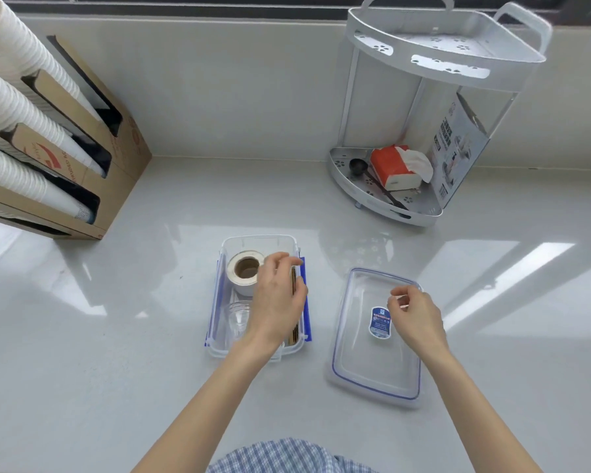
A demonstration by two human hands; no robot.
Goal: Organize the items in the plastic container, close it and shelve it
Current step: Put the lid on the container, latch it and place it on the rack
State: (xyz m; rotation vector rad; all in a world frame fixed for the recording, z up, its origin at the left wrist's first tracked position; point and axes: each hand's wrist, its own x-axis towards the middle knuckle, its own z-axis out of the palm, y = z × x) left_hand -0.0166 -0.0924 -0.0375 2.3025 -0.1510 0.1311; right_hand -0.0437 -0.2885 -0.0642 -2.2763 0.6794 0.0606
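Left hand (278, 302) covers the middle of the plastic container (219, 302); brown sticks (293, 332) beneath it mostly hidden. Cup stacks (11, 107) left of container cut by frame edge. Lid label (380, 321) text too small to read.

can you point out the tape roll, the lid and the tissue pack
tape roll (245, 269): head view, on its brown cardboard core
lid (362, 353): head view, on its clear flat panel
tissue pack (391, 167): head view, on its orange wrapper
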